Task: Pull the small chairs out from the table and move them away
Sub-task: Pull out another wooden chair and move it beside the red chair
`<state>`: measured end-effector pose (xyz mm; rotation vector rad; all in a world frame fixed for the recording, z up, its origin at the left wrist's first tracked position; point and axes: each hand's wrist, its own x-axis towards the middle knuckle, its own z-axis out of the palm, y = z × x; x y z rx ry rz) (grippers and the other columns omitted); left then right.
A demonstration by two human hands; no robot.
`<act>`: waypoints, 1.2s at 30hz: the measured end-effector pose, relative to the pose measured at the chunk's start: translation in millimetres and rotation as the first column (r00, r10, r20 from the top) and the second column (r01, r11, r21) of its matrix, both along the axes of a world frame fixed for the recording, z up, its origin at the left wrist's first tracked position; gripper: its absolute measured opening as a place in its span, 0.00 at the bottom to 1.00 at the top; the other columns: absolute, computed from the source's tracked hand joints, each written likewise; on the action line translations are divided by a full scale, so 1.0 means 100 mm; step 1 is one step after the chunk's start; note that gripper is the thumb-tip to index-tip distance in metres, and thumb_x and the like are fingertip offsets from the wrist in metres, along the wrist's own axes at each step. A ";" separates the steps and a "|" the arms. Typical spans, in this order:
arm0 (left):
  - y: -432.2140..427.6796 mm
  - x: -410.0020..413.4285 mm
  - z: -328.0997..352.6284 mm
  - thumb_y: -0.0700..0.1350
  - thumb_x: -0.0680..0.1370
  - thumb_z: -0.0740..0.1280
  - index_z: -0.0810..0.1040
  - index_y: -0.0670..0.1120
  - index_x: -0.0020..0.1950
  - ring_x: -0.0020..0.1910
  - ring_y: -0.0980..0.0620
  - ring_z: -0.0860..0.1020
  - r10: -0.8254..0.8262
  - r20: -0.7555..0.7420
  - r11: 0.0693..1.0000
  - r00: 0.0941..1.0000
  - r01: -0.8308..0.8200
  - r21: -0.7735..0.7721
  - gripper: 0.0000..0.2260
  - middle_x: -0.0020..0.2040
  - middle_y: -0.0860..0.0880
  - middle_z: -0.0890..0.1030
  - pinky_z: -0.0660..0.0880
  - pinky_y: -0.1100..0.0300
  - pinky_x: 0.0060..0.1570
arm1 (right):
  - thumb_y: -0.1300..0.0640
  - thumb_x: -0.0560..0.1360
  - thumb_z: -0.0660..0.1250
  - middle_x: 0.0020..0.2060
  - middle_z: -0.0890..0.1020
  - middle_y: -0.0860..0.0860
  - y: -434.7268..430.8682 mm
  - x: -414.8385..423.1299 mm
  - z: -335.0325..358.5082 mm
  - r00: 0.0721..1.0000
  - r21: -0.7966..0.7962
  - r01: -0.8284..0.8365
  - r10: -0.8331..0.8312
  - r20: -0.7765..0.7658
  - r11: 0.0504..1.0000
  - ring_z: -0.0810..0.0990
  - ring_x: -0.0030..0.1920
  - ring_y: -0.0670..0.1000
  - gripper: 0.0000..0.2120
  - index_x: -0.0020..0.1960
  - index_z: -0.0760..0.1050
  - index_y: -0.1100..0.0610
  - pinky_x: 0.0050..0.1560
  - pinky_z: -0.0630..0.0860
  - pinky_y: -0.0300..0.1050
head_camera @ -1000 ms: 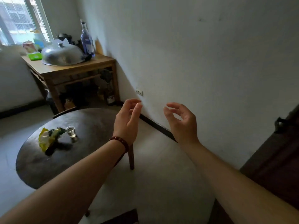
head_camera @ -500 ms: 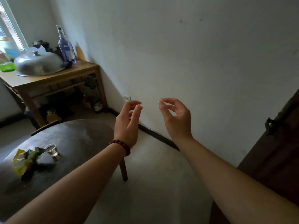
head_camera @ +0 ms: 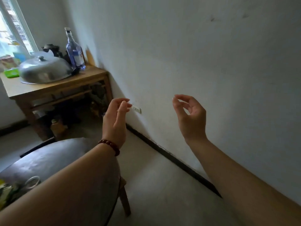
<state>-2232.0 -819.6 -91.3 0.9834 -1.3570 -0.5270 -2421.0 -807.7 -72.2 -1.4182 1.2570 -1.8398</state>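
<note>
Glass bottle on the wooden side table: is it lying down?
No, the glass bottle stands upright on the side table, beside the metal lid.

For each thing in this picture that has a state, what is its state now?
Left hand, empty, fingers loosely curled.
Right hand, empty, fingers loosely curled.
Bottle, upright on the wooden side table.
Metal lid, dome up on that table.
Wall socket, nothing plugged in.
Glass, on the round table, partly hidden.

Ahead of you, a wooden side table stands in the corner beneath the window. Its tabletop carries a domed metal lid, a tall blue bottle and a green box. A white socket sits low on the wall above the dark skirting board.
</note>
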 end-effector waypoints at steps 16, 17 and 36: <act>-2.40 0.43 0.23 0.62 0.74 0.53 0.76 0.53 0.54 0.51 0.60 0.77 0.141 0.022 0.986 0.990 -0.142 0.082 0.20 0.50 0.57 0.79 0.66 0.78 0.41 | 0.48 0.75 0.65 0.48 0.83 0.41 -2.71 0.47 0.13 0.987 0.029 -0.158 0.158 0.020 0.987 0.80 0.50 0.40 0.05 0.49 0.79 0.44 0.55 0.77 0.52; -2.52 0.45 0.23 0.62 0.74 0.53 0.76 0.53 0.53 0.50 0.62 0.77 0.152 0.025 0.985 0.988 -0.154 0.075 0.19 0.49 0.57 0.79 0.66 0.79 0.41 | 0.48 0.75 0.65 0.48 0.83 0.42 -2.86 0.51 0.12 0.984 0.027 -0.180 0.180 0.015 0.983 0.80 0.50 0.40 0.05 0.49 0.79 0.44 0.55 0.77 0.52; -4.87 1.29 0.30 0.63 0.73 0.53 0.75 0.52 0.52 0.54 0.53 0.77 0.542 -0.065 0.840 0.838 -0.538 0.070 0.20 0.51 0.52 0.79 0.67 0.64 0.47 | 0.52 0.76 0.65 0.41 0.82 0.43 -5.88 1.56 0.22 0.837 -0.008 -0.547 0.547 -0.021 0.837 0.79 0.41 0.39 0.08 0.52 0.79 0.52 0.44 0.76 0.34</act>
